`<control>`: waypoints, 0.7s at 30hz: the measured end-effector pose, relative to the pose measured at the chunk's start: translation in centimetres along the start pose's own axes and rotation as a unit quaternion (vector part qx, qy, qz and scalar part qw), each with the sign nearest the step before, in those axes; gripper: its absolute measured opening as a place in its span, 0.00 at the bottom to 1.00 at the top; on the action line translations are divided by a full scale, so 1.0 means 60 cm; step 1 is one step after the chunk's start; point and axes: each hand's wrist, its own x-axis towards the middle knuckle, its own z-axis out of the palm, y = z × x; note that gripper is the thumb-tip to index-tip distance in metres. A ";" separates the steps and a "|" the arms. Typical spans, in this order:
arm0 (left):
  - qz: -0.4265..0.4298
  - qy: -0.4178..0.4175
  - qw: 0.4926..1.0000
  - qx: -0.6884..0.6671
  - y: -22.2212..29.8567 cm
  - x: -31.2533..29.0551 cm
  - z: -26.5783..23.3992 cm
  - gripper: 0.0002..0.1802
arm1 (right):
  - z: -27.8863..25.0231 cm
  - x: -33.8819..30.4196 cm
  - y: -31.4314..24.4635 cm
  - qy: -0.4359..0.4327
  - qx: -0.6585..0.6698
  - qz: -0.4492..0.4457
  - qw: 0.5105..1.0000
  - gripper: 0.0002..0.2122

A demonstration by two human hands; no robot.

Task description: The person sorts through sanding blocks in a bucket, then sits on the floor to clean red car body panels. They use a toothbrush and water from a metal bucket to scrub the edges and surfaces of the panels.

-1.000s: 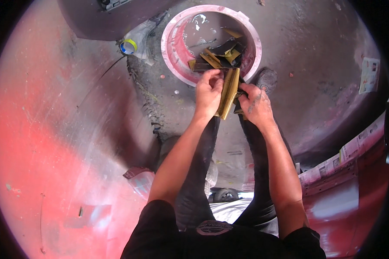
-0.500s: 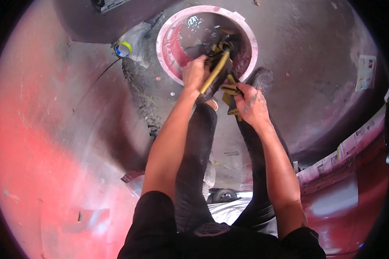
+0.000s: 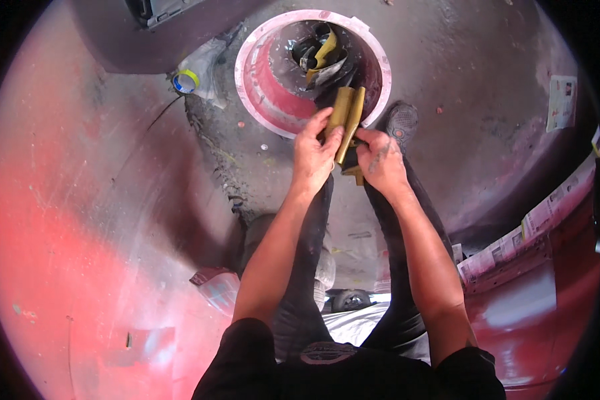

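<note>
On my remote feed, nearest me, the right hand (image 3: 385,163) pinches small folded pieces (image 3: 356,173) this side of the tub (image 3: 273,103); the left hand (image 3: 315,155) grips a curled yellow-backed sandpaper sheet (image 3: 342,110), its far end over the tub's rim. I'd judge it partway: more sheets (image 3: 327,52) remain inside the tub.

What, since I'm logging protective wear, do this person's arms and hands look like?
The left sleeve and right sleeve are short and black, leaving both forearms bare. The left hand and right hand are ungloved; greyish smudges mark the back of the right hand. No watch shows.
</note>
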 end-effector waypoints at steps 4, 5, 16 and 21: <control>-0.019 0.108 0.985 -0.132 0.030 -0.009 -0.009 0.25 | -0.035 0.026 -0.030 0.001 0.084 0.121 0.989 0.13; 0.009 0.128 0.980 -0.153 0.029 -0.008 -0.013 0.25 | -0.038 0.027 -0.035 -0.019 0.155 0.131 0.979 0.14; 0.129 -0.005 0.991 -0.042 0.031 -0.026 -0.026 0.08 | -0.060 0.030 -0.058 -0.156 0.362 0.133 0.909 0.20; 0.060 -0.115 0.988 -0.089 0.050 0.019 -0.052 0.11 | -0.054 0.031 -0.048 -0.059 0.339 0.137 0.929 0.15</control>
